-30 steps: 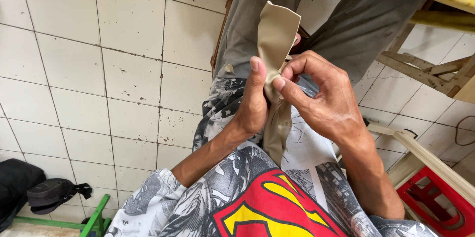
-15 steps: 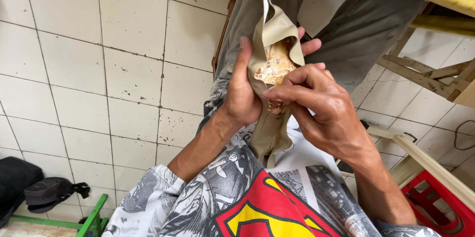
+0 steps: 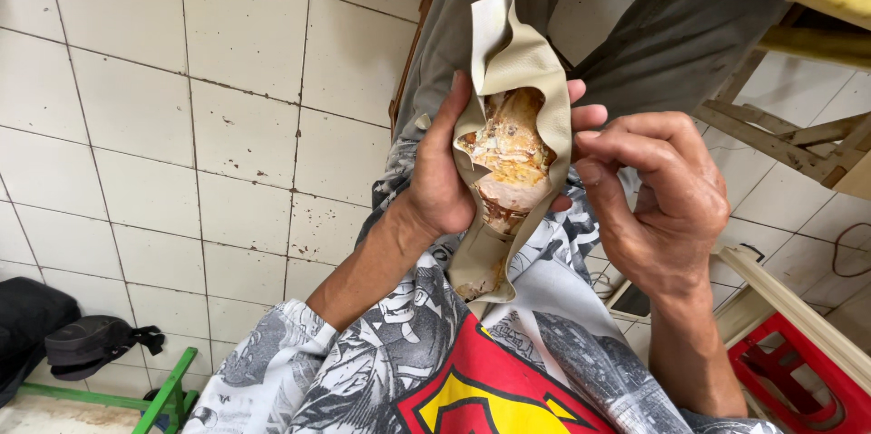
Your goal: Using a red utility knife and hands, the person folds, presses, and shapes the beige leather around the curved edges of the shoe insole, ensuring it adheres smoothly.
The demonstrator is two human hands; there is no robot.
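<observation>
Two bare hands work at frame centre: the left hand grips a beige leather piece, folded open to show a glue-stained inner face; the right hand hovers just beside it, fingers curled, holding nothing, above white floor tiles

No packages, labels, signs or screens show anywhere in this view
</observation>
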